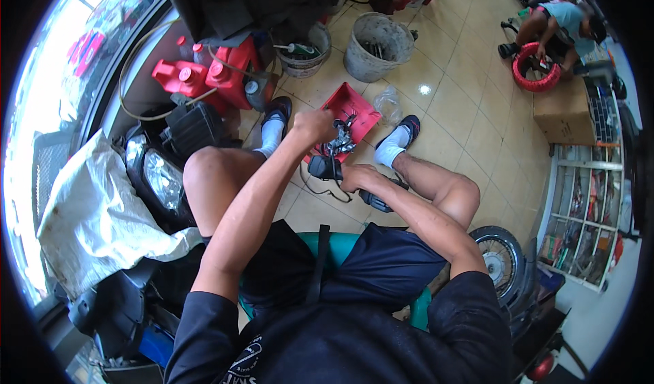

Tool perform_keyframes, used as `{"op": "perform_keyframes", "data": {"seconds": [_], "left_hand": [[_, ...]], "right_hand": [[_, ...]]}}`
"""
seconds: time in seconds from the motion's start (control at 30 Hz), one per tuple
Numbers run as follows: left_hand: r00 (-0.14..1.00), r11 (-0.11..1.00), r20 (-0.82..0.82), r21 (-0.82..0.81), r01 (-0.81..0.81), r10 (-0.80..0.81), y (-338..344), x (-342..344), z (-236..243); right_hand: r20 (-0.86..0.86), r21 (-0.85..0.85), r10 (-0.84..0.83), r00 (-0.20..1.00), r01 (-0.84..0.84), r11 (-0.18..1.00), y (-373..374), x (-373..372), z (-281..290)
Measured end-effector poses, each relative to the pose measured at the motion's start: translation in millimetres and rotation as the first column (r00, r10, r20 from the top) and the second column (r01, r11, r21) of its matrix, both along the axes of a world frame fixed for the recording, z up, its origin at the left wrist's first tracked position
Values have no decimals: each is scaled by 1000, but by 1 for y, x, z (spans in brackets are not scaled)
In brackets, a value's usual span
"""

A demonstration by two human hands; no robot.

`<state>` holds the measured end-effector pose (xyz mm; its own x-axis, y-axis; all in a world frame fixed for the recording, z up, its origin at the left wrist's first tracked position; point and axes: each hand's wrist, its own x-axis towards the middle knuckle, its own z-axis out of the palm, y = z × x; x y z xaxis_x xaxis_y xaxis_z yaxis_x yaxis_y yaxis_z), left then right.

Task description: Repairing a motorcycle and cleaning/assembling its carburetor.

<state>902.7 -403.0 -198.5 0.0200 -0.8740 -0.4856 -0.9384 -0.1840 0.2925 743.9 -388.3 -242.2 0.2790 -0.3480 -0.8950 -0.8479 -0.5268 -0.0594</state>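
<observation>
My left hand (pixel 315 126) is closed in a fist over the left side of a red tray (pixel 362 113), and what its fingers hold is hidden. Right beside that fist is a silvery metal part (pixel 338 141) with small jointed pieces, lying over the tray. My right hand (pixel 357 177) is closed on a boxy black part (pixel 324 168) at the tray's near edge. A thin dark cable (pixel 328 193) hangs from around this part toward the floor. Under my right forearm sits another black piece (pixel 379 201), partly covered.
Beyond the tray stand a grey bucket (pixel 375 50) and a smaller bucket (pixel 305 55) with tools. Red jugs (pixel 204 77) and a motorcycle headlight (pixel 162 173) crowd the left. A spoked wheel (pixel 499 261) lies right. Far right, another person holds a red tyre (pixel 536 81).
</observation>
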Motion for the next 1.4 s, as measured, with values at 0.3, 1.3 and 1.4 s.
{"op": "perform_keyframes", "data": {"seconds": [0.3,1.3,1.4], "left_hand": [[991,982,-119,184,-37,60,22,-27,-101],[670,821,-616,-65,-567,413,-32,-3,76],[723,849,-585,-107,-518,367,-15,-10,89]], "right_hand": [[180,-1,-35,983,36,999,8,8,25],[498,542,-856,136,722,430,-55,-69,68],[575,576,-818,-12,716,394,-64,-84,95]]}}
